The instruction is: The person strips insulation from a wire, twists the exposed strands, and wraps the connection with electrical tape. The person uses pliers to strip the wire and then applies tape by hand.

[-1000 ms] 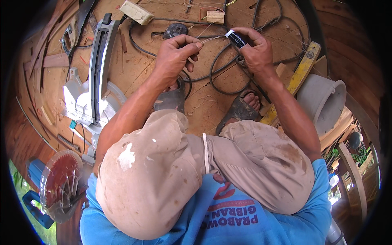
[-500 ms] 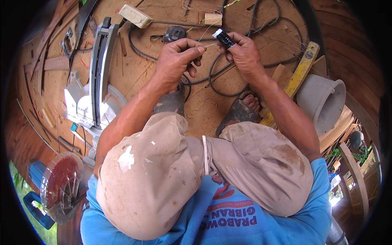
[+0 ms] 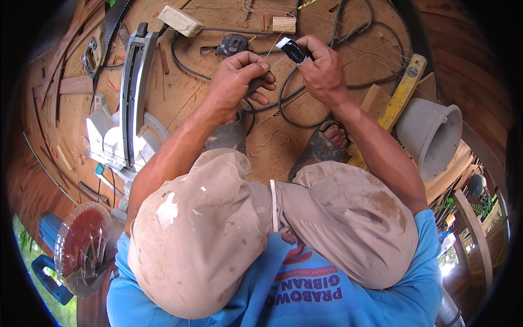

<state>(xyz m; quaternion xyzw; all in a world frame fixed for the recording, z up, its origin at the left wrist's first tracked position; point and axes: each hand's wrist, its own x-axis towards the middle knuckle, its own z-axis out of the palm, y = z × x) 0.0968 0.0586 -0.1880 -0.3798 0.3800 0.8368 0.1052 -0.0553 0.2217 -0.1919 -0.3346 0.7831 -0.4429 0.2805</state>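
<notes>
My left hand (image 3: 242, 82) is closed, thumb against forefinger, pinching a thin pale thread (image 3: 271, 49) that rises toward the wood block. In my right hand (image 3: 322, 68) is a small black tube-like object with a white end (image 3: 294, 52), tilted with that end up and to the left. Its exact kind does not show. Both hands are raised in front of my knees, a short gap between them. Just beyond the left hand lies a dark tape measure (image 3: 233, 44). A small wood block (image 3: 284, 24) is farther off.
A silver mitre saw (image 3: 133, 103) stands at left, with a red circular blade (image 3: 81, 240) nearer me. A handsaw (image 3: 95, 52) and white power strip (image 3: 181, 20) lie beyond. Black cable (image 3: 280, 103) loops across the floor. At right are a yellow spirit level (image 3: 400, 95) and grey bucket (image 3: 418, 133).
The black object in my right hand has moved slightly left and turned, showing more of its side. My left hand has shifted slightly left, its lower fingers a little more spread.
</notes>
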